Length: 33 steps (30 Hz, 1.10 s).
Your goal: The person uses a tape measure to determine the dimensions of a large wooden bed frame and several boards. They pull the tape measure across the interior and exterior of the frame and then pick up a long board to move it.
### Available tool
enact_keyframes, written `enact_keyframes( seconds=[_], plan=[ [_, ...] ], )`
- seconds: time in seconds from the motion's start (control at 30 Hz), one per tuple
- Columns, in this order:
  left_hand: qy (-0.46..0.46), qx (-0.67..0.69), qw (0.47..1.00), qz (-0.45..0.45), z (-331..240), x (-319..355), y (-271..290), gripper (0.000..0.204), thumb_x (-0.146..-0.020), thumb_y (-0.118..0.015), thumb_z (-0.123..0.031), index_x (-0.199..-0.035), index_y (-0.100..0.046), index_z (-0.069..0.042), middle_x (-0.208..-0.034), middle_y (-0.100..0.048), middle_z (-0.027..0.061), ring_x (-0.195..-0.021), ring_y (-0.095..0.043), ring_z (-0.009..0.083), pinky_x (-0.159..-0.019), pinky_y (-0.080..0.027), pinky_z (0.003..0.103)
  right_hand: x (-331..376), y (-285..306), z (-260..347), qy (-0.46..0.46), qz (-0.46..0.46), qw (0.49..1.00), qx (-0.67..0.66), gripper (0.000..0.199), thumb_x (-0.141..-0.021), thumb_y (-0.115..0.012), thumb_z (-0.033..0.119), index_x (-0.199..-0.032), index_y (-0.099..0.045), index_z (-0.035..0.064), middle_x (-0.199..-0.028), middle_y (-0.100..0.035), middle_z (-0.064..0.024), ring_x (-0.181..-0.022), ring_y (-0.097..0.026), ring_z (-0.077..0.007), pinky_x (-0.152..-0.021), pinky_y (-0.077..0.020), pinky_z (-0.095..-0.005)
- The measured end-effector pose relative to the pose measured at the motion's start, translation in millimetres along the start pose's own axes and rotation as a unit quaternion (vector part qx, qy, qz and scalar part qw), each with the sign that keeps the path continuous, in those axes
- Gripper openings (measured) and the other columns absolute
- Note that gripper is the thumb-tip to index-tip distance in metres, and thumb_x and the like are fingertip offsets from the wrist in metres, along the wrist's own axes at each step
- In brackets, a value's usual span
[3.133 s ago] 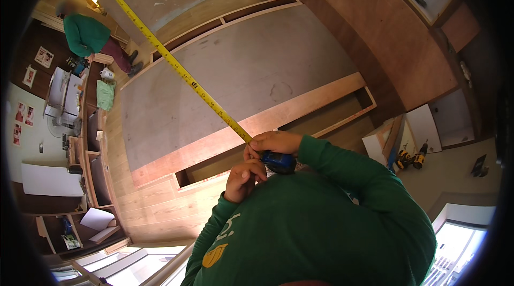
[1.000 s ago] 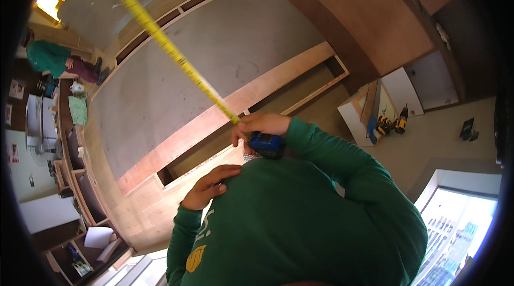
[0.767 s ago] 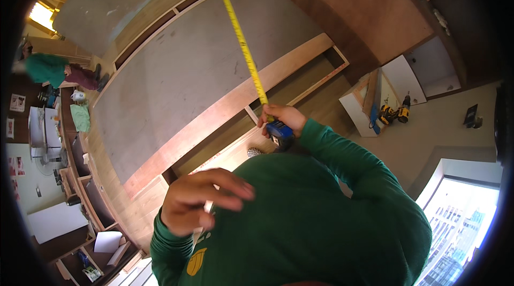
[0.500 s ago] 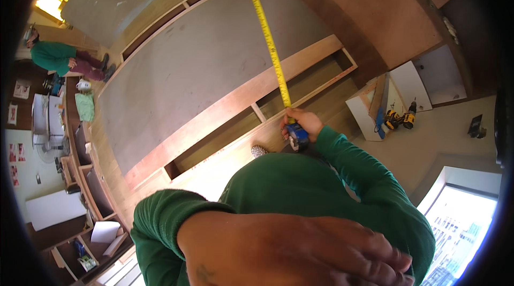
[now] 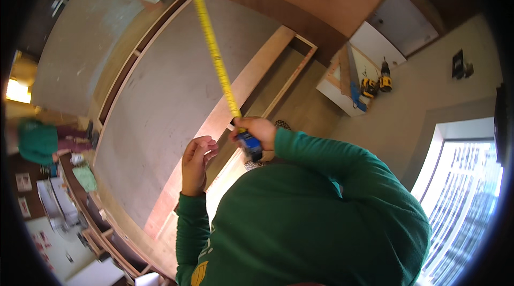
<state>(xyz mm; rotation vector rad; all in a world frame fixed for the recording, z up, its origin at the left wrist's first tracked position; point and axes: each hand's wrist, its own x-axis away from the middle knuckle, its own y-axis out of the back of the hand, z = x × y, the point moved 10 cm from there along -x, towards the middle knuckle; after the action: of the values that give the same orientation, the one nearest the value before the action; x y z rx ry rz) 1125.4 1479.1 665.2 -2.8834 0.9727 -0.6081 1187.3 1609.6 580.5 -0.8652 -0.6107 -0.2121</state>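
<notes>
My right hand (image 5: 259,128) grips a blue and black tape measure (image 5: 250,147) in front of me. Its yellow blade (image 5: 217,60) runs out over a large grey panel (image 5: 155,82) and reaches the frame's far edge. A pale wooden board (image 5: 241,90) lies along the panel's near side, beneath the blade. My left hand (image 5: 197,164) is raised to the left of the tape measure, fingers curled slightly and apart, with nothing in it. How the blade's far end rests on the edge is too small to tell.
Two yellow and black drills (image 5: 376,81) stand on a white box-like unit (image 5: 342,93) at right. A person in green (image 5: 38,141) stands at far left, near a cluttered bench. A bright window (image 5: 460,195) is at lower right.
My left hand has moved from close below the camera out to beside the tape measure. The view has turned, so the tape measure and right hand appear further left.
</notes>
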Motion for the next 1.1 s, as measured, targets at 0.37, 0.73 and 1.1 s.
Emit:
enact_keyframes(
  seconds=[0.37, 0.73, 1.1],
  plan=[
    [0.166, 0.265, 0.950, -0.004, 107, -113, -109, 0.049, -0.096, -0.036, -0.044, -0.111, -0.057, -0.002, -0.111, -0.058, 0.0132, -0.101, -0.056, 0.0238, -0.090, -0.045, 0.034, -73, 79, 5, -0.030, 0.079, 0.995, 0.060, 0.033, -0.088, -0.055, 0.031, -0.090, -0.062, -0.0012, -0.080, -0.062, -0.0099, -0.075, -0.060, -0.0176, -0.063, -0.0478, -0.0299],
    [0.175, 0.169, 0.961, -0.128, 149, -119, -44, 0.043, -0.093, -0.041, -0.046, -0.077, -0.051, -0.008, -0.056, -0.051, 0.0061, -0.046, -0.053, 0.0199, -0.045, -0.047, 0.032, -21, 453, -13, -0.194, -0.048, 0.718, 0.666, 0.053, -0.091, -0.041, 0.042, -0.107, -0.058, -0.0047, -0.100, -0.062, -0.0234, -0.089, -0.060, -0.0380, -0.079, -0.0463, -0.0462],
    [0.395, 0.164, 0.835, -0.346, 294, 157, 31, 0.041, -0.096, -0.039, -0.037, -0.086, -0.056, -0.002, -0.054, -0.044, 0.0018, -0.040, -0.042, 0.0138, -0.039, -0.038, 0.031, 84, 301, 104, -0.284, 0.031, 0.913, 0.291, 0.014, -0.086, -0.051, 0.006, -0.096, -0.060, 0.0026, -0.086, -0.063, -0.0080, -0.076, -0.061, -0.0171, -0.068, -0.0493, -0.0304]
  ],
)
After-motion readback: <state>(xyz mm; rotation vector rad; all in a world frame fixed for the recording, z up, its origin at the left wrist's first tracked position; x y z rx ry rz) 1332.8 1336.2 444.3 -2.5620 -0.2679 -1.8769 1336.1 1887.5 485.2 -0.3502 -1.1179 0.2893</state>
